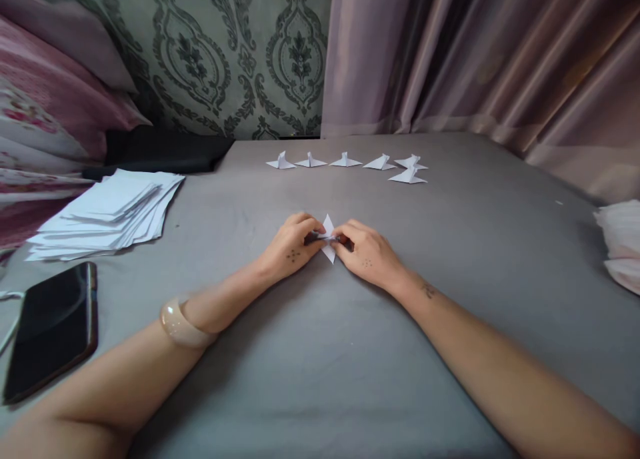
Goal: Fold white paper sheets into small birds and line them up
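A small folded white paper figure [328, 225] is held in the middle of the view, just above or on the grey cloth. One pointed flap sticks out away from me and another toward me. My left hand [293, 245] pinches its left end between thumb and fingers. From the other side my right hand [369, 251] pinches the right end. The fingertips cover both ends, so the full shape of the fold is hidden. Farther back, several finished-looking folded paper birds [346, 159] stand in a row, with one bird [409, 175] in front at the right.
A stack of white paper sheets [107, 212] lies at the left, with a dark phone [55, 329] and its cable nearer me. Behind the stack is a black folded item [165, 149]. A whitish bundle [623, 239] sits at the right edge. Curtains [380, 52] hang behind.
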### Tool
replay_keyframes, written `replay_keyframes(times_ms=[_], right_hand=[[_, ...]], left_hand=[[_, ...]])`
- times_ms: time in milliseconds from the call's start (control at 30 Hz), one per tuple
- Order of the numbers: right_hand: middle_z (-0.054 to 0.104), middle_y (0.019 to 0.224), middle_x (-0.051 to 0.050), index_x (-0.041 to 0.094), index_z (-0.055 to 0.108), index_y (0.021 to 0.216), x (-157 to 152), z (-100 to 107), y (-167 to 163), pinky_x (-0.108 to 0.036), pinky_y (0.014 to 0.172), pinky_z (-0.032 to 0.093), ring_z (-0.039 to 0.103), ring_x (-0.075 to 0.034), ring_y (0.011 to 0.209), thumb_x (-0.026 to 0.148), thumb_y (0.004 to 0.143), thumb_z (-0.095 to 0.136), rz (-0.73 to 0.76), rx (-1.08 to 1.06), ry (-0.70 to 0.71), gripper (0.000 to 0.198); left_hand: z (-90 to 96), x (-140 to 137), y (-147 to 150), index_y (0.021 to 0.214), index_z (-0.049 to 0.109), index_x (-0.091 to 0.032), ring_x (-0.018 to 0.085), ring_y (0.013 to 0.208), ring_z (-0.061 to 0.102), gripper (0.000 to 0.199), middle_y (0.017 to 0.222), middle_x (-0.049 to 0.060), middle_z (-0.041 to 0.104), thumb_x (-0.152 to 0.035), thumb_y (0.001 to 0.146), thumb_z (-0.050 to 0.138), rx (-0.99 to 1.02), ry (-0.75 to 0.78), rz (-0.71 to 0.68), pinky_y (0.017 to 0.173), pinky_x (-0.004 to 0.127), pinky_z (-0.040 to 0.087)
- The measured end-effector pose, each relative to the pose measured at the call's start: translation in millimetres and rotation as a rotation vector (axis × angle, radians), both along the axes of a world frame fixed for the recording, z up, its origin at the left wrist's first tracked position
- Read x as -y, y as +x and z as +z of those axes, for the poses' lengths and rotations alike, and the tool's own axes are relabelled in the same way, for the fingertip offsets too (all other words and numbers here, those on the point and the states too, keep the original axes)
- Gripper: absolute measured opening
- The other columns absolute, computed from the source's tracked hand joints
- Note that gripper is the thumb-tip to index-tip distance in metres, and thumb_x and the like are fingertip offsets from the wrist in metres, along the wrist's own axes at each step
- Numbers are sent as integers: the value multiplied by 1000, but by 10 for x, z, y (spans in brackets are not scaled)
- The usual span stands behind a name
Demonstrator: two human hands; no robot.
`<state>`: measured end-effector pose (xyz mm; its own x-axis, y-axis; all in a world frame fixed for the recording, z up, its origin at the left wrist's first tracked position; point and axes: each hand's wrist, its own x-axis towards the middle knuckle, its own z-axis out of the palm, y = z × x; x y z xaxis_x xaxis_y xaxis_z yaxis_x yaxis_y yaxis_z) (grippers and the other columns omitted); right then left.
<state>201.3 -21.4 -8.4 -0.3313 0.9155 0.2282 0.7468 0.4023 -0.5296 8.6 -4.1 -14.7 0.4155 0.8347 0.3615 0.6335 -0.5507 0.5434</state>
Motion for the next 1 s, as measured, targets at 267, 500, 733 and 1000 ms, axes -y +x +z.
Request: replay_keyframes(times_ms=[267, 500, 733, 1000], right_hand=[[64, 102, -2, 25, 67, 94, 20, -10, -10, -27, 66, 38, 59, -14, 76, 25, 89, 54, 6, 96, 113, 15], [63, 91, -2, 23, 67, 84, -102, -25, -35, -27, 68, 38, 58, -14, 74, 32, 88, 56, -56, 41, -10, 15], [63, 93, -3, 22, 66, 81, -138, 38, -53, -26, 68, 37, 58, -16, 81, 29, 89, 54, -69, 75, -37, 16], [62, 90, -3, 21, 63, 80, -194, 63, -67, -26, 69, 37, 57, -15, 79, 29, 87, 54, -49, 148, -68, 14]], left_hand=[[25, -42, -44, 97, 68, -15, 20, 85, 52, 28, 94, 10, 65, -20, 96, 41, -221, 258, -209, 80, 33, 47], [-70, -215, -52, 82, 69, -18, 16, 76, 58, 12, 84, 5, 63, -25, 84, 61, 14, -95, -34, 73, 27, 47], [-48, -205, -8, 76, 68, -16, 16, 77, 57, 11, 80, 4, 62, -22, 82, 61, 25, -74, -9, 74, 28, 45], [-30, -203, 33, 74, 65, -16, 16, 73, 55, 12, 77, 4, 61, -20, 83, 58, -63, -59, -12, 71, 28, 44]])
